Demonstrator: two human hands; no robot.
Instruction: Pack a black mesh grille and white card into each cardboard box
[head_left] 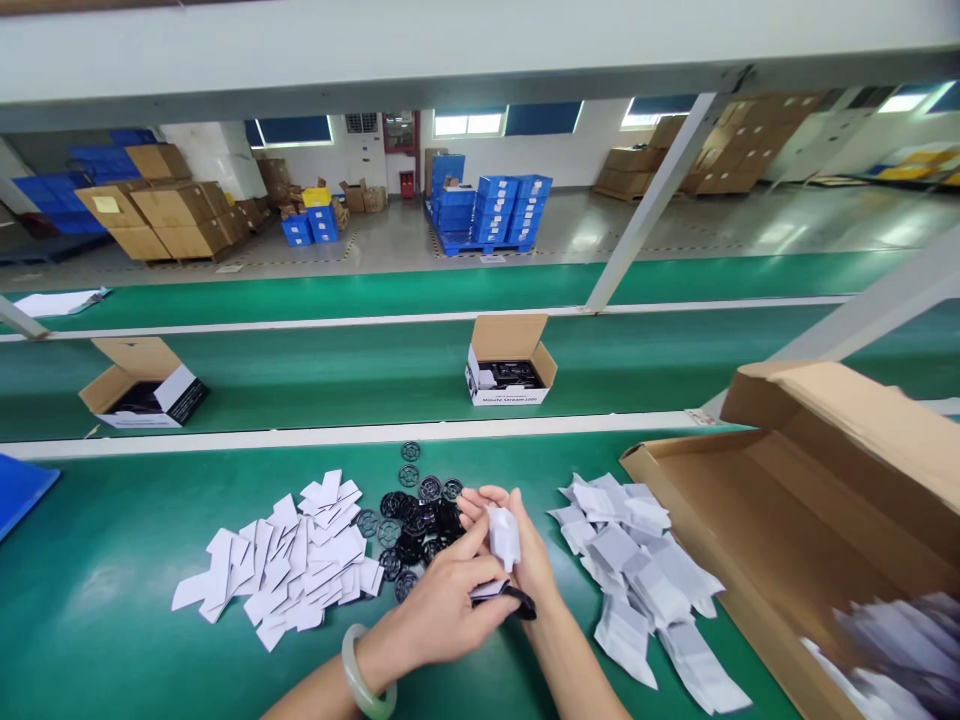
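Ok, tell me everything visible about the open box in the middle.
The box looks like cardboard, white outside with black lettering on the front, brown inside. It stands upright, lid raised at the back, holding black items and a white piece. It rests on the green surface beyond the white rail.

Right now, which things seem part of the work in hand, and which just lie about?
Seemingly in use:
held packet, at the right hand
held card and black piece, at the left hand
heaped white cards, black discs, white packets

Apparently lying about:
blue object, left edge
stacked blue crates, background
brown cartons, background
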